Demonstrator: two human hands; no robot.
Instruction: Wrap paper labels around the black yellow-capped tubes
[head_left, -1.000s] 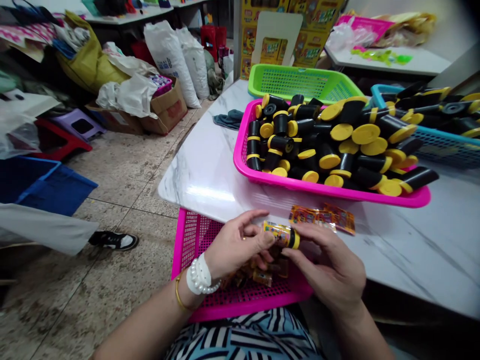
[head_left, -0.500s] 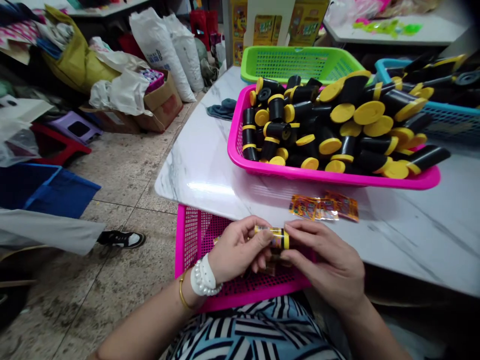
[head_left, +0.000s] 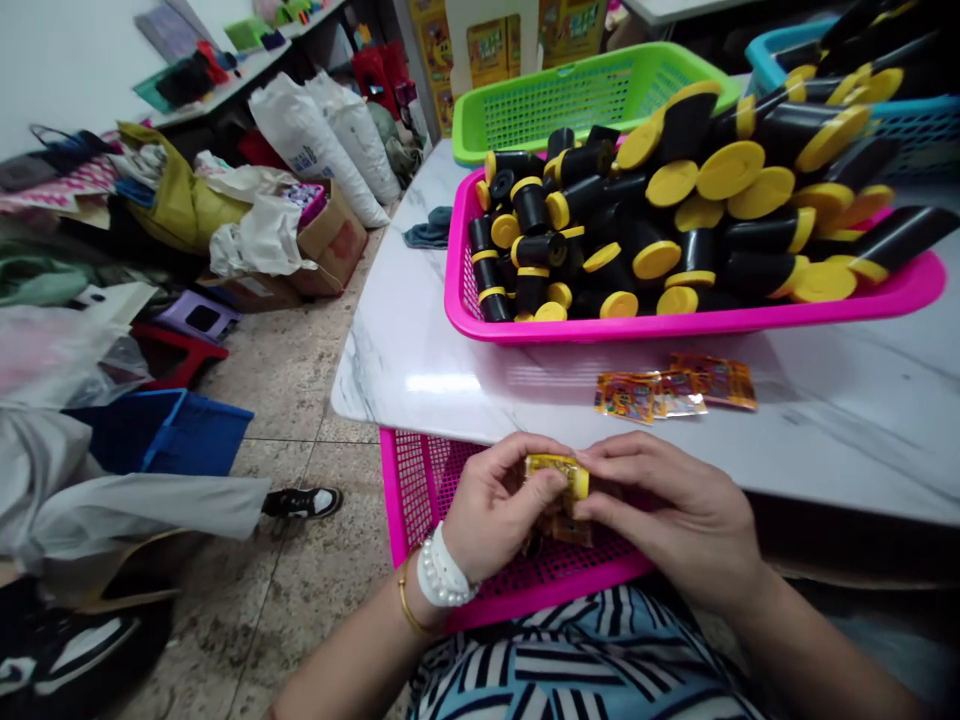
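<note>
Over a pink lap basket, my left hand is closed around a small canister with a yellow, printed wrapping and a yellow cap. It lies on its side, cap end to the right. My right hand pinches that cap end between thumb and fingers. Below the hands, more wrapped pieces lie in the lap basket, partly hidden. Just beyond, several orange printed sachets rest on the marble-patterned table.
A large pink basket heaped with black, yellow-capped canisters stands on the table. Behind are a green basket and a blue basket. A dark cloth lies left. Another person's leg and shoe show at left.
The view has tilted and shifted left. Both hands still hold the small canister, which is turned so that more yellow wrapping shows.
</note>
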